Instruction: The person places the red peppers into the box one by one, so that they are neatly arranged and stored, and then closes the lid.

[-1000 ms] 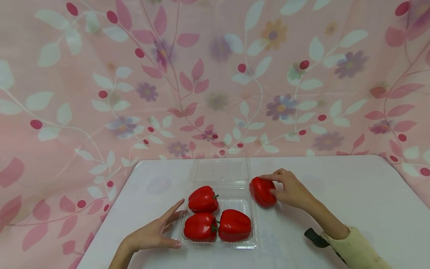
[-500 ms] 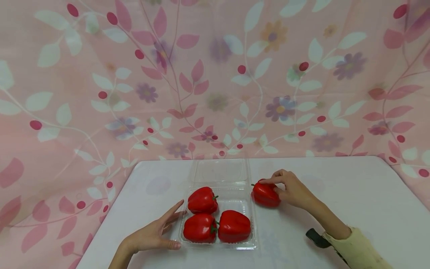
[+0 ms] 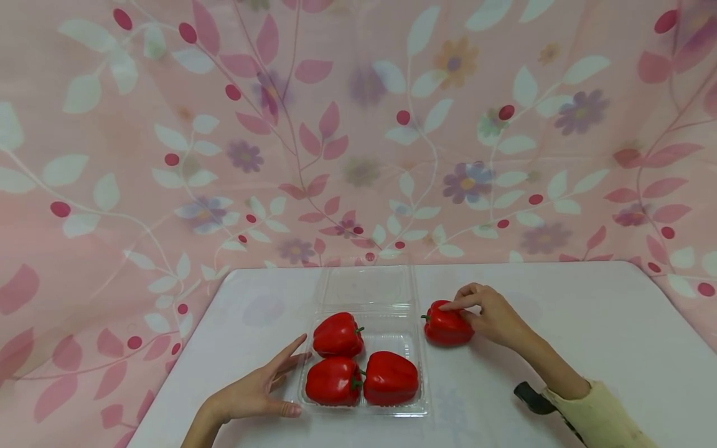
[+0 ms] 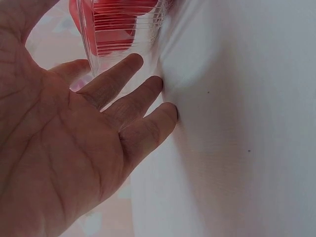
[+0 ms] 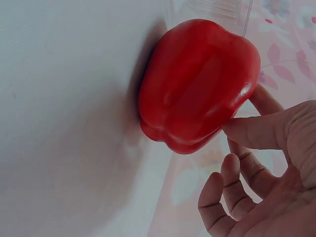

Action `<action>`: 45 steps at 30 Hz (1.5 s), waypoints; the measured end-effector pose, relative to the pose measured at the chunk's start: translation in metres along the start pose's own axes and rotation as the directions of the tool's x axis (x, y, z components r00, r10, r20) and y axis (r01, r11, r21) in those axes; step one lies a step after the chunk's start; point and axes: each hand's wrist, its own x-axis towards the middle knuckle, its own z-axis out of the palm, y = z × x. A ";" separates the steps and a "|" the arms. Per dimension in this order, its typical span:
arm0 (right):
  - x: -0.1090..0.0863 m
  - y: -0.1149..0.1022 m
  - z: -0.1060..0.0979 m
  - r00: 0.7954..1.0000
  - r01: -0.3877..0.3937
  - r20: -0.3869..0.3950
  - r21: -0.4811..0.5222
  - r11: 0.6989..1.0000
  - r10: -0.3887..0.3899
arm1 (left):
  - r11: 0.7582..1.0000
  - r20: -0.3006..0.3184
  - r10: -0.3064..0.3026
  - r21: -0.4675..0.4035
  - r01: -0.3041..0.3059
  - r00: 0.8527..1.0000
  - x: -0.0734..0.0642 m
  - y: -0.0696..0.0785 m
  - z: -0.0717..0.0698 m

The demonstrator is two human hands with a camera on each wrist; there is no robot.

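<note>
On the table right of the clear plastic clamshell box [image 3: 392, 339], my right hand [image 3: 495, 316] pinches a red bell pepper [image 3: 446, 326] between thumb and index finger. Its green stem points left, towards the box. In the right wrist view the other fingers curl loosely, off the pepper [image 5: 197, 89]. Three more red bell peppers lie in the box: one back left [image 3: 336, 335], one front left [image 3: 332, 381], one front right [image 3: 390, 378]. My left hand [image 3: 252, 389] spreads its fingers at the box's left side. In the left wrist view its fingertips [image 4: 170, 111] reach the table beside the ribbed wall.
The box's clear lid [image 3: 366, 286] lies folded back behind it, near the table's far edge. A white cloth covers the table [image 3: 538, 323]. Behind hangs a pink flowered curtain [image 3: 358, 124]. A dark strap [image 3: 532, 398] shows at the right sleeve.
My right hand has turned the pepper so its stem faces left, and shifted it slightly right, away from the box. The left hand and the boxed peppers stay in place.
</note>
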 end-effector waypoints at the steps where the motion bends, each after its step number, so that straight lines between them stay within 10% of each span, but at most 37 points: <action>1: 0.000 0.000 0.000 1.000 0.002 -0.007 -0.004 1.000 -0.002 | 1.000 0.001 0.001 -0.002 -0.001 1.000 0.000 0.000 0.000; 45: -0.006 0.002 0.001 1.000 0.009 -0.005 -0.013 1.000 -0.009 | 1.000 -0.002 0.024 0.016 -0.024 1.000 -0.002 0.002 0.001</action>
